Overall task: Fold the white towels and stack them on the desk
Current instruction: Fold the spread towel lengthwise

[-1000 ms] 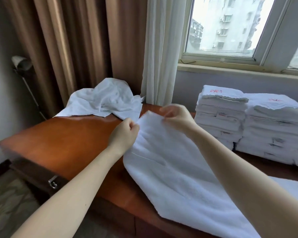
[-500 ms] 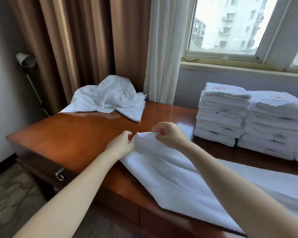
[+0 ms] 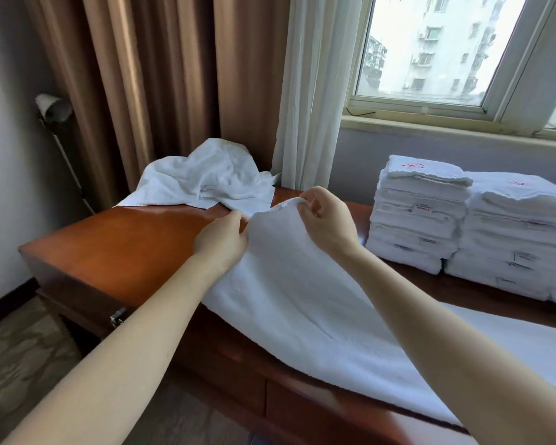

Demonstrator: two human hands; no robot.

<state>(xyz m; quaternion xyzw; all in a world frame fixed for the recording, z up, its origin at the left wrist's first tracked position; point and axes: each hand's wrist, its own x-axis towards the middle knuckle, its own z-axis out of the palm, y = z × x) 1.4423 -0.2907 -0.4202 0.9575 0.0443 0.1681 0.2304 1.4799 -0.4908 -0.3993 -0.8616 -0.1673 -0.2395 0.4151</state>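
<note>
A long white towel (image 3: 302,300) lies along the front of the wooden desk (image 3: 126,245) and runs off to the right. My left hand (image 3: 222,240) pinches its near corner at the left end. My right hand (image 3: 326,216) pinches the far corner and lifts that end above the desk. A crumpled white towel (image 3: 206,181) lies at the desk's back left. Two stacks of folded white towels (image 3: 421,216) stand at the back right under the window.
Brown curtains (image 3: 148,85) and a white sheer curtain (image 3: 312,85) hang behind the desk. A floor lamp (image 3: 53,107) stands at the left wall. The desk's left edge drops to the floor, with a drawer latch (image 3: 118,316) on its front.
Both hands have raised the towel's left end and carried it back away from me; half a second ago it was held low, close to the desk.
</note>
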